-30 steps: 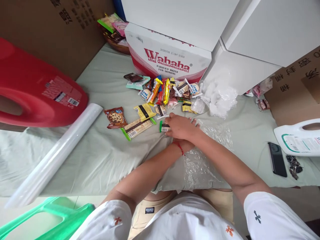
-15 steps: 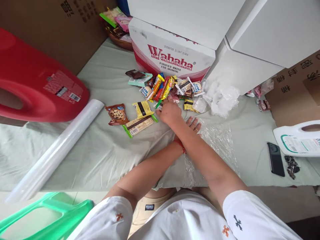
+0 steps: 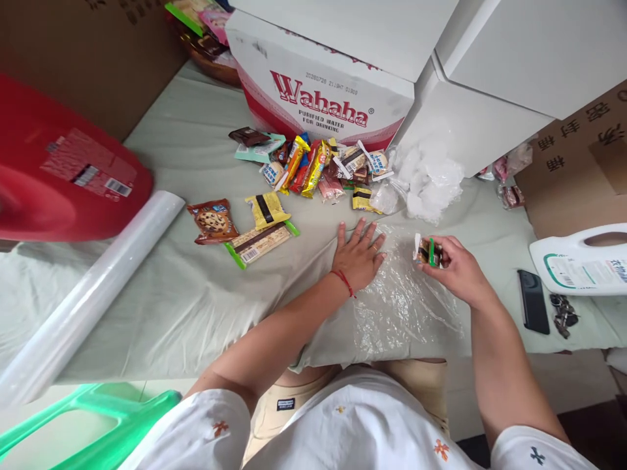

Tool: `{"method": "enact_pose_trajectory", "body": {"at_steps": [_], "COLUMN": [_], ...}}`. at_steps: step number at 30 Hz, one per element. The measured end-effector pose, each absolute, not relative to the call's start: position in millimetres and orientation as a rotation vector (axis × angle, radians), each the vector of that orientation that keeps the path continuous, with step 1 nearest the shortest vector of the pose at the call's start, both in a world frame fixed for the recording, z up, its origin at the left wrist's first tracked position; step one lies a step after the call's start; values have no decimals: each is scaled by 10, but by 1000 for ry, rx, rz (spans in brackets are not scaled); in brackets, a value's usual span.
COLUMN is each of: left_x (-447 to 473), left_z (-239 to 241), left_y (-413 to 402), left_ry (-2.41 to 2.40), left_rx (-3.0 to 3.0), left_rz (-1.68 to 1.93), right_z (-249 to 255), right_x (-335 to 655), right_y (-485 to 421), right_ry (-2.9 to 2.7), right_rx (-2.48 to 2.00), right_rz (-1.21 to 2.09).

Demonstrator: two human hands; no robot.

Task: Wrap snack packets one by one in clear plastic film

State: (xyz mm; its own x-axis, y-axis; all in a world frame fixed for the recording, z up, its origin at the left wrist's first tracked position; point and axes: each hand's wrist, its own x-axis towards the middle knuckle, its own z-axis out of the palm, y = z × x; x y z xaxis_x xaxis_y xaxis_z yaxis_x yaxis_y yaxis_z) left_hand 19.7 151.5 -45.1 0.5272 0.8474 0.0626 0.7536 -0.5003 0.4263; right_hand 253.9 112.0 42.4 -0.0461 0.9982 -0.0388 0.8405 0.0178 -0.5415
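Note:
My left hand [image 3: 358, 256] lies flat with fingers spread, on the cloth at the left edge of a thin sheet of clear plastic film [image 3: 406, 307]. To the right, my right hand [image 3: 460, 267] grips small wrapped snacks [image 3: 429, 252] above the film; a green edge and a white edge show, and their exact number is hidden. Beyond my left hand is a pile of packaged snacks, with a yellow-wrapped bar [image 3: 317, 168] among them. Nearer on the left are a brown cookie packet [image 3: 213, 220], a yellow packet with a black band [image 3: 267, 209] and a green-ended bar [image 3: 262, 244].
A Wahaha water carton [image 3: 323, 85] stands behind the pile, beside crumpled clear plastic [image 3: 431, 179]. A plastic film roll [image 3: 98, 287] and a big red jug [image 3: 73, 170] are at left. A phone [image 3: 533, 301], keys [image 3: 563, 315] and a white bottle [image 3: 582, 261] sit at right.
My right hand has moved from the snack pile, where it crossed over my left arm, to the right above the film, carrying wrapped snacks. My left hand stays flat.

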Motion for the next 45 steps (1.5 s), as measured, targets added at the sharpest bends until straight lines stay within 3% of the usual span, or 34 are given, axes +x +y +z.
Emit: {"method": "enact_pose_trajectory", "body": {"at_steps": [11,17,27,33,39,45], "left_x": [148,149,157,155,163,179], "left_z": [-453,-459,-473,-465,-460,-434], "left_y": [1517,1535,1532,1537,1538,1557], "left_ry": [1405,1408,1414,1394,1368,1383], "left_rx": [2458,2456,2457,2433,2386,2298], "left_rz": [329,289,323,341,368,471], "right_z": [252,123,197,382,540,500], "right_x": [2278,2355,2249,2140,1451,296], "right_y": [992,964,966,1306,2096,2696], "right_ry": [-2472,-2311,-2395,-2334,-2430,-2724], "right_rx": [-1793,-1781,-1983,-1766,-1646,-1365], "right_rz": [614,730,601,717,566,195]}}
